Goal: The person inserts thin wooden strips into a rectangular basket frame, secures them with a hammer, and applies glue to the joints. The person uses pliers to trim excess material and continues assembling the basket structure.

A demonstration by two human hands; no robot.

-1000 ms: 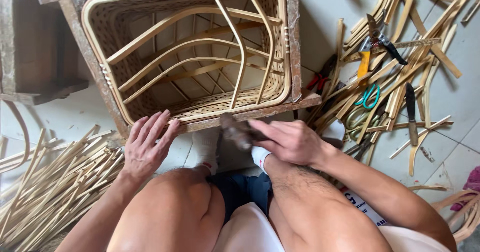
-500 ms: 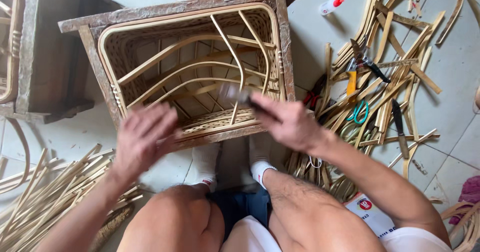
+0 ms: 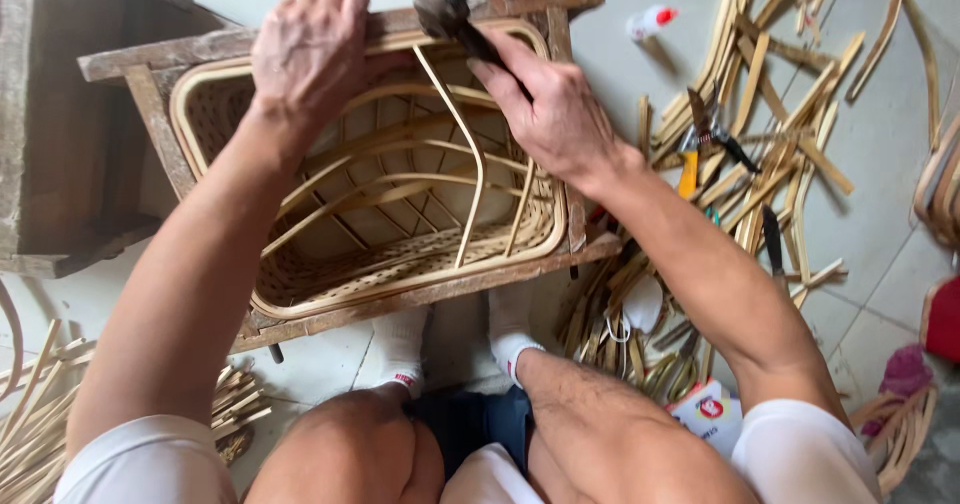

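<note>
Basket (image 3: 400, 214), woven cane, sits inside a wooden frame (image 3: 440, 289) on the tiled floor (image 3: 600, 54), just ahead of the person's white-socked feet. Its long axis runs left to right across the view; open mouth faces up, bent cane ribs arching across the inside.

Left hand (image 3: 308, 49) lies flat on the far rail of the frame, fingers together and curled over the edge, pressing down. Nothing pinched in it.

Right hand (image 3: 550, 114) is wrapped closed around the handle of a hammer (image 3: 455, 19). Handle slants from the fist up and leftward; dark round head stands over the far rim of the basket, near the far right corner, just beside the left hand's fingertips. Whether the head touches the rim: cannot tell.

So the rim spot lies ahead and left of the right fist, between the two hands. Right hand is the nearer one by way of the tool.

Right of the frame: cane strips (image 3: 770, 124) scattered loose, with yellow-handled cutters (image 3: 695, 154) lying on them. A small white bottle (image 3: 648, 22) with a red cap lies beyond.
</note>
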